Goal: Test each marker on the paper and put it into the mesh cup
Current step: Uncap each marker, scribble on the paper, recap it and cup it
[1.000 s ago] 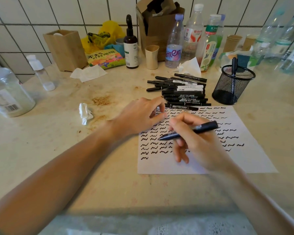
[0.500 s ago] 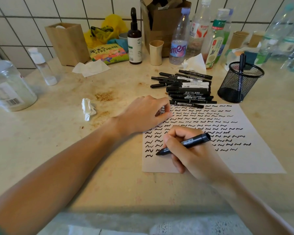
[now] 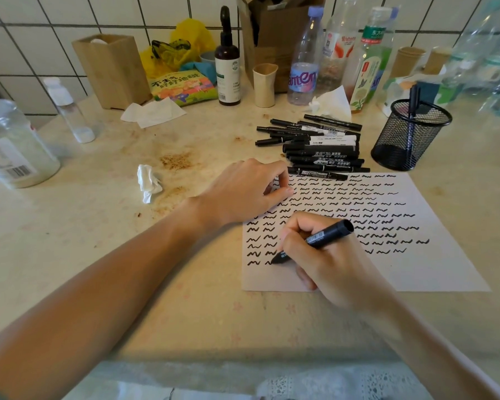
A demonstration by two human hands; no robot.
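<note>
R hand (image 3: 334, 265) pinches marker (image 3: 315, 241) near paper (image 3: 445, 269) bottom-left edge; L hand (image 3: 243, 192) curled, pressing top-left.

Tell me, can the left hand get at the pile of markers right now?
Probably yes: the left hand rests on the paper beside the marker pile, nothing between them.

A stained beige surface (image 3: 98, 255) carried the scribbled paper (image 3: 433, 269), a pile of markers (image 3: 321, 145), a mesh cup (image 3: 410, 140), bottles (image 3: 303, 59), crumpled tissue (image 3: 148, 181) and a jar (image 3: 12, 145)

Black wire-mesh cup (image 3: 399, 140), matt paper (image 3: 433, 264)
</note>
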